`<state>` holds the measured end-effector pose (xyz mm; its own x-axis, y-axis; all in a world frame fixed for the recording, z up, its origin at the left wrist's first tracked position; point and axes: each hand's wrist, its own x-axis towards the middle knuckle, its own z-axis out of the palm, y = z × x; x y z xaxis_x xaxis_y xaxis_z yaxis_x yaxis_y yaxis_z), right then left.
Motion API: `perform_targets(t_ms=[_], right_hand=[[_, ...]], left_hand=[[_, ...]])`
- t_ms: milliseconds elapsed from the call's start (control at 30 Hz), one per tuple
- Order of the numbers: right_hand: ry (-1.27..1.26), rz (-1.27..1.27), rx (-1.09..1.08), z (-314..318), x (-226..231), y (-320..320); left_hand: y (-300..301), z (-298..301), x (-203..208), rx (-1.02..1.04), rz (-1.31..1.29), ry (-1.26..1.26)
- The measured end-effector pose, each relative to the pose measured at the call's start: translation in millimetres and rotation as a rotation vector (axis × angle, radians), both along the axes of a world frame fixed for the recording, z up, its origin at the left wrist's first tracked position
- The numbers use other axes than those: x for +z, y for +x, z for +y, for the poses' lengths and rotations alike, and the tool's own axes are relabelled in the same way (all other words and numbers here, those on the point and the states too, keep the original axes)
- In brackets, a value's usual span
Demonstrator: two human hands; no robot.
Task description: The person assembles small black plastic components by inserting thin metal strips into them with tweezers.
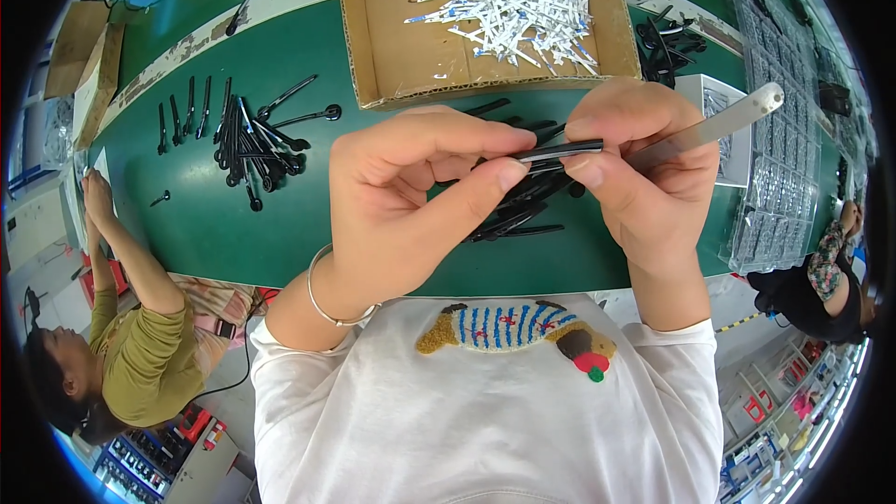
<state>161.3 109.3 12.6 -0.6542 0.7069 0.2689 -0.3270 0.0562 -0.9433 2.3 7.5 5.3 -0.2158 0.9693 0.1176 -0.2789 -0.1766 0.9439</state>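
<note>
In front of my chest, my left hand (pixel 397 191) pinches one end of a slim, glossy black stick-shaped part (pixel 560 150) between thumb and forefinger. The thumb and fingers of my right hand (pixel 658 191) grip its other end. A flat silver metal tool (pixel 714 126) with a rounded end is also tucked in the right hand, pointing up to the right; its working end is hidden by the hand. Below and behind my fingers lies a pile of similar black parts (pixel 513 215), partly covered by the hands.
A cardboard box (pixel 392 98) with many white paper strips (pixel 523 5) stands beyond my hands. More black parts with round ends (pixel 247 149) lie left on the green table (pixel 308 233). Clear plastic trays (pixel 775 177) stand right. Other people (pixel 140 345) sit at both sides.
</note>
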Motion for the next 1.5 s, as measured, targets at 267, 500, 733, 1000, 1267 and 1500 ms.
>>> perform_targets(t_ms=[267,500,733,1000,1267,1500], right_hand=[[-0.137,0.046,0.04,-1,-1,0],[-0.233,-0.009,0.045,-7,0,-4],[-0.307,-0.047,0.051,-16,-5,-10],[-0.325,0.01,0.066,-18,-14,-11],[-0.33,0.076,0.075,-16,-22,-11],[-0.123,-0.018,-0.021,-17,-9,-12]], left_hand=[[3,-2,2,0.041,0.141,0.03],[4,3,6,0.186,0.446,0.146],[4,-4,7,0.238,0.631,0.169],[9,-7,9,0.255,0.691,0.135],[9,-8,7,0.23,0.618,0.128],[10,0,4,0.183,0.229,0.032]])
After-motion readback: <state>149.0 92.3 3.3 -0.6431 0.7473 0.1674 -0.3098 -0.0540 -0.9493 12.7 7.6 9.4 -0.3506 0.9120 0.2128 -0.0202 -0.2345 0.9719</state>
